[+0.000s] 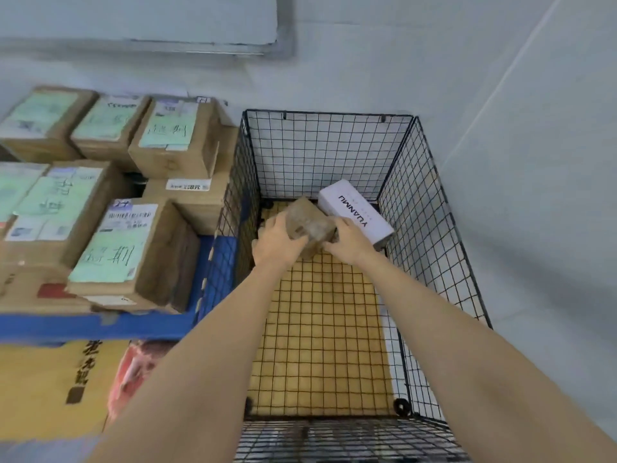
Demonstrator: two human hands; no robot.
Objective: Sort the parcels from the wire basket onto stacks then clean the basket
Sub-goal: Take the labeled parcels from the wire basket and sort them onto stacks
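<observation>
The fingers of the left hand [278, 240] are curled round the near left side of a small brown parcel [309, 222]. The right hand [350, 240] grips its right side, so both hands hold it together. The fingertips of the right hand are hidden behind the parcel; only the back of this hand shows.

The parcel is blurred. It looks like brown cardboard with a shiny, perhaps taped surface, and no label can be read. It is low at the far end of the wire basket [329, 155]. I cannot tell if it rests on the basket floor or is a little lifted.

Just beside it, on the right, a white box [354, 208] with the print "YUANMU" lies tilted near the far right corner. The right hand covers its near edge.

Left of the basket, cardboard boxes [133, 248] with pale green labels stand in stacks on a blue shelf [100, 324]. Their writing is too blurred to read.
</observation>
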